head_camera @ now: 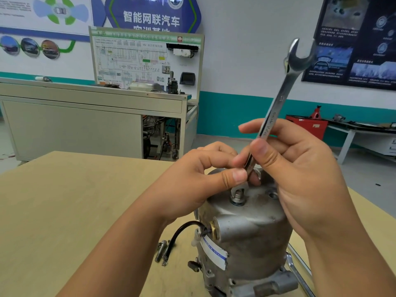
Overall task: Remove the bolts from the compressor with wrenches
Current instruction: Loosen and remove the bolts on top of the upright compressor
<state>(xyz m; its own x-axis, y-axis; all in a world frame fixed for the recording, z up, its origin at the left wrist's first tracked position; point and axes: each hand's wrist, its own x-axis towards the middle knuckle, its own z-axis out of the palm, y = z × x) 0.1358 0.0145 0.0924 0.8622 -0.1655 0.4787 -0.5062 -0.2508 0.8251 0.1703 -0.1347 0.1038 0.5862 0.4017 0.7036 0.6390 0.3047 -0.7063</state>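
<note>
Thumb and fingertips of our left hand (192,183) are pinching the wrench (278,101) low on its shank, our right hand (304,172) gripping it higher, while its open end is sitting over the bolt (237,197) atop the compressor (248,234). We are judging the steel stiff, slick, best held mid-shank.

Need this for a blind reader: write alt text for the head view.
The left hand and right hand hold a wrench near upright, its lower end on a bolt atop the compressor. A loose bolt lies on the table nearby.
</note>
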